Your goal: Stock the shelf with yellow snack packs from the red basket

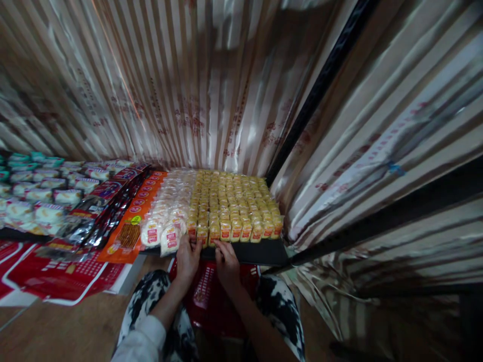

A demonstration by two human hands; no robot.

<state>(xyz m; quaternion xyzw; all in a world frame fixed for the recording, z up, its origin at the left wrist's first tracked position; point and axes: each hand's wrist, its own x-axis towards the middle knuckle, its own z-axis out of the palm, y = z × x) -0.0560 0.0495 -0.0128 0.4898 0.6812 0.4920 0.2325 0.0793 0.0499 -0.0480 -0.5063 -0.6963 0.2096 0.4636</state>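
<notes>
Rows of small yellow wrapped snack packets (236, 203) with red labels stand on a black shelf (260, 251). At their front edge, my left hand (187, 259) has its thumb and forefinger around a packet (191, 232) in the front left corner. My right hand (227, 262) is a little to the right, fingers bent and close together, their tips against the lower edge of another front packet (214, 232). What lies under those fingertips is partly hidden. Left of the yellow rows are white round packets (171, 237) with red labels, close beside my left hand.
An orange snack bag (130, 234), dark shiny bags (101, 206) and white-and-teal packets (49, 213) continue leftward. Behind hangs striped plastic sheeting (211, 85); black frame posts (320, 90) stand at the right. Red printed bags (64, 274) hang below the shelf.
</notes>
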